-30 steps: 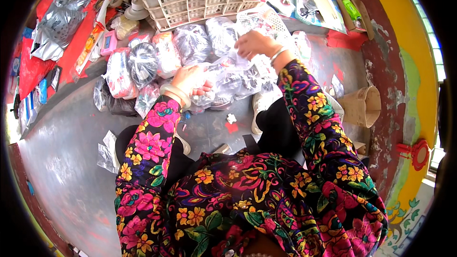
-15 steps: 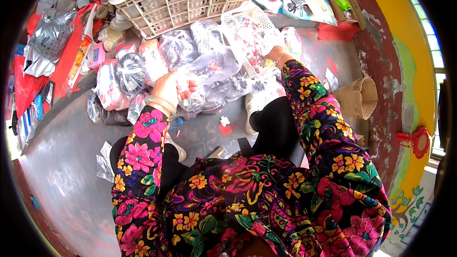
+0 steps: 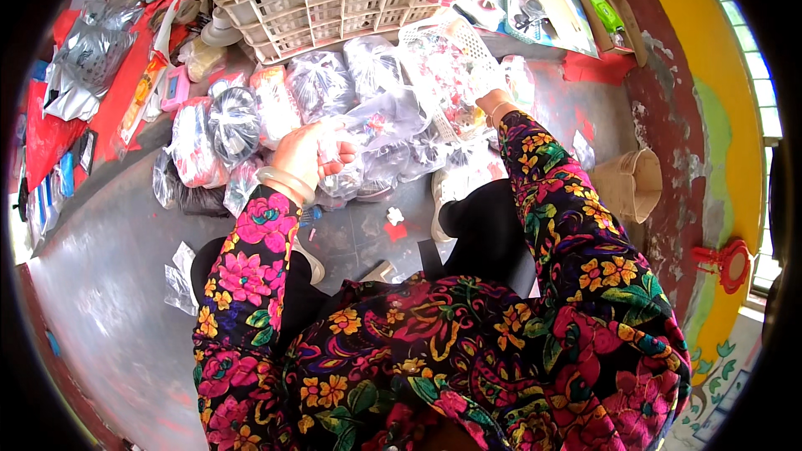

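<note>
So on the far left a silver packet [image 3: 88,63] is seen, then a row of stuffed plastic bags [image 3: 199,146] on the floor [image 3: 109,276]. Next comes the left hand [image 3: 307,154], fingers curled in, with the near edge of a clear bag [image 3: 391,117] pinched in them, as far as can be seen. That bag is spread out to the right, right up against a white lattice basket [image 3: 474,43] full of small red and white bits. At the basket's right side the right hand [image 3: 496,103] is placed; its fingertips are washed out, so whether anything is gripped can't be told. The bag should be light, floppy and a bit slippery, so it's best held by the mouth. The basket's probably light and fairly stiff, best taken by the rim.
</note>
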Motion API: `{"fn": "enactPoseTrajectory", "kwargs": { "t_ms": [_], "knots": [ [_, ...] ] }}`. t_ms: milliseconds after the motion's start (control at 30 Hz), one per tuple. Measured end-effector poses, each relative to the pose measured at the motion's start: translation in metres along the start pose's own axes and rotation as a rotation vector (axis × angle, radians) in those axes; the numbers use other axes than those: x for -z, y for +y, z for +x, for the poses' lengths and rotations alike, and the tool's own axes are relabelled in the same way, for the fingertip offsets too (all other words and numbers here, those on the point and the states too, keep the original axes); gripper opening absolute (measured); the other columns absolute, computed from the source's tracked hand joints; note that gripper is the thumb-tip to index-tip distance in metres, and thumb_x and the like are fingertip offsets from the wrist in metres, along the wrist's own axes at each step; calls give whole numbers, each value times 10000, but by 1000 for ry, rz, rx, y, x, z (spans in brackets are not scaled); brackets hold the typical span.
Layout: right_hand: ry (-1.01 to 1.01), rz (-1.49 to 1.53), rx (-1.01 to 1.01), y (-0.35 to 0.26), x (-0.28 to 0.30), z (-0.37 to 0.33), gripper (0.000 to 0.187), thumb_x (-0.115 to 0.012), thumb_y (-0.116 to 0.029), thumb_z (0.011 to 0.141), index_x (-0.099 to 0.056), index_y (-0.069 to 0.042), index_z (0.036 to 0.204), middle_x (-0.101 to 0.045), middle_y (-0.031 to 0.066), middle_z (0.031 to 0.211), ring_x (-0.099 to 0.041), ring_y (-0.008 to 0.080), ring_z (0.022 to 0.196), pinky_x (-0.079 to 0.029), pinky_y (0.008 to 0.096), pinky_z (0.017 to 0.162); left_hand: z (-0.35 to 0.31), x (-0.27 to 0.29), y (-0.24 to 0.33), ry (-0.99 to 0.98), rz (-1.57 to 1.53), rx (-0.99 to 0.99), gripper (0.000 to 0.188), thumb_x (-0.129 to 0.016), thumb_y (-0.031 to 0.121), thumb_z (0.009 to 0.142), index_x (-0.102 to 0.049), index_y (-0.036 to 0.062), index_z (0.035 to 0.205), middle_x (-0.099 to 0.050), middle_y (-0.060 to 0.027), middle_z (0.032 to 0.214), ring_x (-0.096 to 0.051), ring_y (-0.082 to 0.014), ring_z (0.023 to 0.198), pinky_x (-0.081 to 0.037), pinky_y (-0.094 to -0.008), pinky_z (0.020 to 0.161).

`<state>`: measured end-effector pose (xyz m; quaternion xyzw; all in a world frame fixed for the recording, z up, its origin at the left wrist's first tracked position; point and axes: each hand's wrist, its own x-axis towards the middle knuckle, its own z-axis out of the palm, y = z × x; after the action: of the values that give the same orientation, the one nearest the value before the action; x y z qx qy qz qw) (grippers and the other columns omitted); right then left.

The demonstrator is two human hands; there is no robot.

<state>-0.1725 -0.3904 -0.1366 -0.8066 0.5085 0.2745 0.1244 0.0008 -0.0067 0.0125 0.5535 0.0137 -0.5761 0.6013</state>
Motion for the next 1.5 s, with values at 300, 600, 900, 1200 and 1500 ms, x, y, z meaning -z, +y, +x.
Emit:
{"fn": "enactPoseTrajectory", "kwargs": {
  "t_ms": [300, 600, 900, 1200, 1500],
  "knots": [
    [180, -500, 169, -2, -7, -5, 334, -515, -236, 777, -573, -81, 1068, -545, 121, 1101, -515, 282, 1021, -397, 367, 860, -6, 2, 1, -4, -7, -9, 393, -385, 280, 867, -457, -2, 1130, -600, -152, 800, -594, -203, 691, -451, -238, 535],
    [418, 152, 665, -45, 109, -109, 118, -539, -117, 691, -614, -28, 673, -596, 68, 618, -563, 179, 536, -454, 274, 579, -7, 9, -6, 28, -11, -24, 364, -405, 288, 863, -476, 8, 1083, -604, -167, 816, -602, -208, 702, -457, -246, 525],
    [388, -305, 1328, -145, 72, -212, 79, -503, -134, 707, -540, -72, 676, -550, 74, 702, -563, 266, 660, -454, 371, 573, -9, 1, -6, 75, 37, -40, 380, -372, 309, 877, -447, 36, 1131, -600, -172, 812, -597, -206, 673, -455, -240, 497],
    [179, -751, 1221, -173, 16, -189, 137, -529, -103, 696, -642, -52, 754, -625, 115, 792, -612, 232, 758, -477, 341, 596, -11, 0, -2, 75, 71, -33, 369, -382, 316, 874, -473, 60, 1124, -594, -141, 764, -587, -191, 639, -455, -240, 487],
    [-139, -836, 845, -147, 15, -183, 199, -567, -132, 691, -631, -55, 863, -630, 112, 818, -610, 251, 779, -468, 357, 656, -1, 13, -14, 120, 72, -51, 263, -433, 303, 858, -521, 78, 965, -568, -80, 672, -556, -157, 567, -453, -245, 478]
  ]
}}
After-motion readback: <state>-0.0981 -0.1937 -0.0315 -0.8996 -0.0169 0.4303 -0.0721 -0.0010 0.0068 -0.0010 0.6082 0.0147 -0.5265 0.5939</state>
